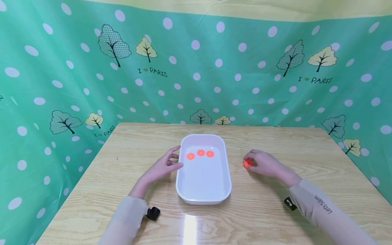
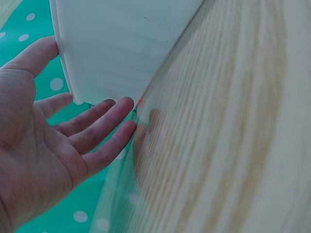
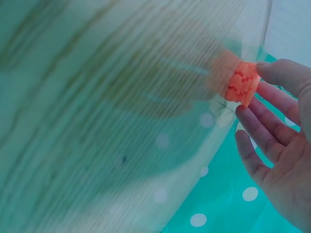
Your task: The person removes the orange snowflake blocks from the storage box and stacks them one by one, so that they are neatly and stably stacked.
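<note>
A white rectangular basin [image 1: 203, 180] sits mid-table. On its floor towards the far end lie three orange flower-shaped pieces [image 1: 200, 152], side by side. My left hand [image 1: 160, 168] is at the basin's left side, its thumb and forefinger touching the rim and the other fingers loosely extended, as the left wrist view confirms. To the right of the basin, my right hand [image 1: 264, 164] pinches at a short stack of orange flower-shaped pieces [image 3: 243, 83] standing on the table. The thumb meets the stack's top edge; how many pieces it grips cannot be told.
The light wood table [image 1: 122, 183] is glossy and reflects the hands. A green dotted curtain [image 1: 196, 98] with printed trees hangs behind and along the sides. Black wrist mounts [image 1: 153, 213] stick out under both sleeves.
</note>
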`<action>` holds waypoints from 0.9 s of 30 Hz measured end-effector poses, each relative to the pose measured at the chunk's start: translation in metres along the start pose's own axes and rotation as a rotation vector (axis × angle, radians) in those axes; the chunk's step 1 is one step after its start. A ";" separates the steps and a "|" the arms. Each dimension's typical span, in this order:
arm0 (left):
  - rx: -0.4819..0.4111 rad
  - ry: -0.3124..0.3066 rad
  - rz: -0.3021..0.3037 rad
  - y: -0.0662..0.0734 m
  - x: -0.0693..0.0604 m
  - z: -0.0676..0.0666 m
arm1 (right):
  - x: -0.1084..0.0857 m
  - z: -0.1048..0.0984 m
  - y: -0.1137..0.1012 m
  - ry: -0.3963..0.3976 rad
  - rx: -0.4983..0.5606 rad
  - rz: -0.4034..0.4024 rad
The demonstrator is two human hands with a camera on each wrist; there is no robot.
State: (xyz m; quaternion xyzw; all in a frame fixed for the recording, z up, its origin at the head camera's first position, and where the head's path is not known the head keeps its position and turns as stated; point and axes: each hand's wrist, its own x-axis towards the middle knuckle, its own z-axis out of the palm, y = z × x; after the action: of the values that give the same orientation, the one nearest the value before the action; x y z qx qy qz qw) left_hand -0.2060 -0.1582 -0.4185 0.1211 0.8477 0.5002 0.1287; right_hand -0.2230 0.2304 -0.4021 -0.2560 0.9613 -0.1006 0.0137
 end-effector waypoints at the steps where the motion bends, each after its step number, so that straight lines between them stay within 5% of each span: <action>1: -0.002 -0.001 0.001 0.000 0.000 0.000 | 0.000 0.000 0.000 -0.003 0.000 0.003; 27: 0.007 0.016 -0.019 0.000 0.000 0.001 | 0.002 0.001 0.001 -0.031 -0.013 0.014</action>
State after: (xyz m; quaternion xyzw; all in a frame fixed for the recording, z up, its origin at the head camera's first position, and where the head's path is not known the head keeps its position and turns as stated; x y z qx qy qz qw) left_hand -0.2054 -0.1573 -0.4194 0.1094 0.8516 0.4969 0.1261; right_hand -0.2253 0.2299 -0.4033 -0.2506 0.9635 -0.0900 0.0275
